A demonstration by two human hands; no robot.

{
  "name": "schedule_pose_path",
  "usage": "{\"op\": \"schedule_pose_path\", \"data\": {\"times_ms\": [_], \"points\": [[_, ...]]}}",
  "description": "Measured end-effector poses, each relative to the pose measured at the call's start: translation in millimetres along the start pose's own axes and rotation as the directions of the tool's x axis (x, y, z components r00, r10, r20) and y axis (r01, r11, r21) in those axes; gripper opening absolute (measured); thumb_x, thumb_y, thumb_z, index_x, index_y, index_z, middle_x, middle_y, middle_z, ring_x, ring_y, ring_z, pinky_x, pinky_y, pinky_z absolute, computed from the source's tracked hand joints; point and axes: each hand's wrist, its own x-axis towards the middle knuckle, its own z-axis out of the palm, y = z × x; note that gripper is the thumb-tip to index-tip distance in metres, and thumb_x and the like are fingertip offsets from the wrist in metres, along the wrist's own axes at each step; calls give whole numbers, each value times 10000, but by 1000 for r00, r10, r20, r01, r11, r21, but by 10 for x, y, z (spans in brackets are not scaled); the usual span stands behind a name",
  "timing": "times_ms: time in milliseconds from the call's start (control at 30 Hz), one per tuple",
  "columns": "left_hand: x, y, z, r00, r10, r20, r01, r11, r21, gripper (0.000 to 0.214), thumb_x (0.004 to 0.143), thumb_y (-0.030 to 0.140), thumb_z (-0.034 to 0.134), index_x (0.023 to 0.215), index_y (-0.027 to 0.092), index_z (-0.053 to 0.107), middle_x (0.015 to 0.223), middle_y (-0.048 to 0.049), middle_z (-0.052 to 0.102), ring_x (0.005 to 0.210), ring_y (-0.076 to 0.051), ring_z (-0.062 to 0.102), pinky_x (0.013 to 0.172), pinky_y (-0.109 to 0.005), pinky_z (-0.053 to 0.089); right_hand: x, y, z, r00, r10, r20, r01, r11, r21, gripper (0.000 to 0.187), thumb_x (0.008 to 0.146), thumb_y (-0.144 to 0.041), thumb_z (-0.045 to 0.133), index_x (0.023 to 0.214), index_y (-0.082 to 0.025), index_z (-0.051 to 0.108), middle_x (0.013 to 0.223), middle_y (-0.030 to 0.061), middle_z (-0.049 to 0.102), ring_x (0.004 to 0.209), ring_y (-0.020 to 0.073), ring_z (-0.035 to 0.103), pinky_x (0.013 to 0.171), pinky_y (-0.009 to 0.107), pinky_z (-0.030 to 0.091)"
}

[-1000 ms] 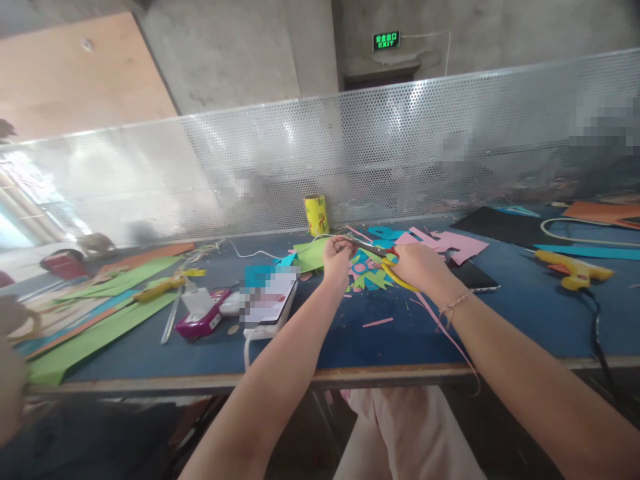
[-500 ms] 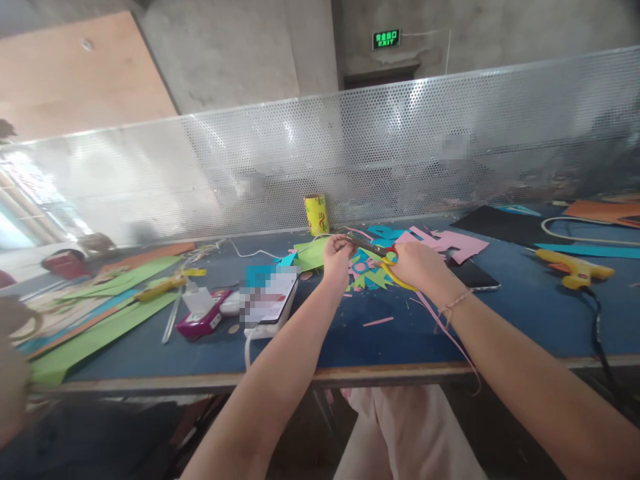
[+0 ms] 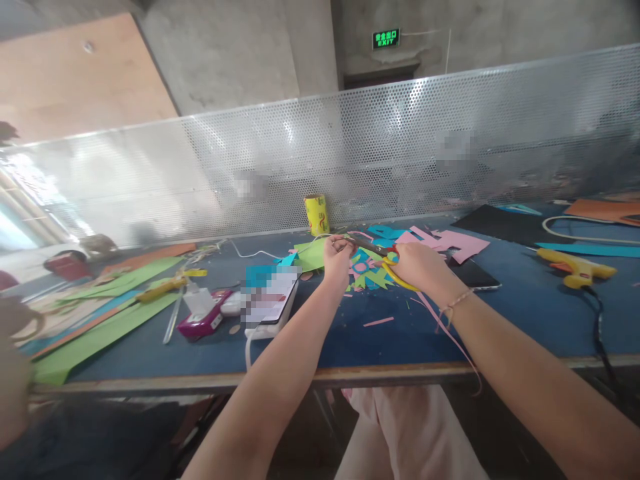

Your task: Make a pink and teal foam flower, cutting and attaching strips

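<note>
Yellow-and-red-handled scissors (image 3: 382, 251) with grey metal blades point toward the left edge of the worktop (image 3: 360, 350), held above it, well in from its near edge.

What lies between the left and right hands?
Scissors, held in the right hand, their blades pointing toward the left hand; the head view shows this.

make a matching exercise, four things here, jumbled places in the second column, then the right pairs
Things
1. yellow printed cylinder
2. yellow-handled metal scissors
3. yellow plastic glue gun with black cord
4. purple plastic box

Places
A. beside the long light-green paper sheet
B. far right of the blue tabletop
C. in the right hand
D. upright before the silver perforated screen

Pairs: 1-D, 2-C, 3-B, 4-A
</note>
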Motion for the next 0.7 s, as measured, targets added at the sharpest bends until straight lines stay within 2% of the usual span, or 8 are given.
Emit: {"op": "schedule_pose_path", "data": {"times_ms": [200,467,700], "points": [[-14,4,10,1000,-7,5,7,1000,-15,263,620,43,558,761,189,390,573,77,505,575,-75,553,712,-283,464,11,4,-3,1000,25,14,-25,1000,0,545,725,-622,405,829,-135,627,804,149,646,748,233,603,586,273,380],[-26,27,15,1000,-11,12,11,1000,0,260,637,28,540,765,190,381,566,77,507,572,-76,559,712,-279,463,39,25,6,999,26,31,-25,1000,-17,511,723,-581,442,903,-147,642,846,139,654,772,235,604,591,279,391],[-1,2,5,1000,-25,1,25,1000,10,289,616,71,591,776,193,384,569,79,512,580,-78,564,703,-275,465,49,25,-1,998,46,47,-45,999,-14,480,720,-549,473,925,-152,650,855,134,653,781,231,603,601,277,400]]}}
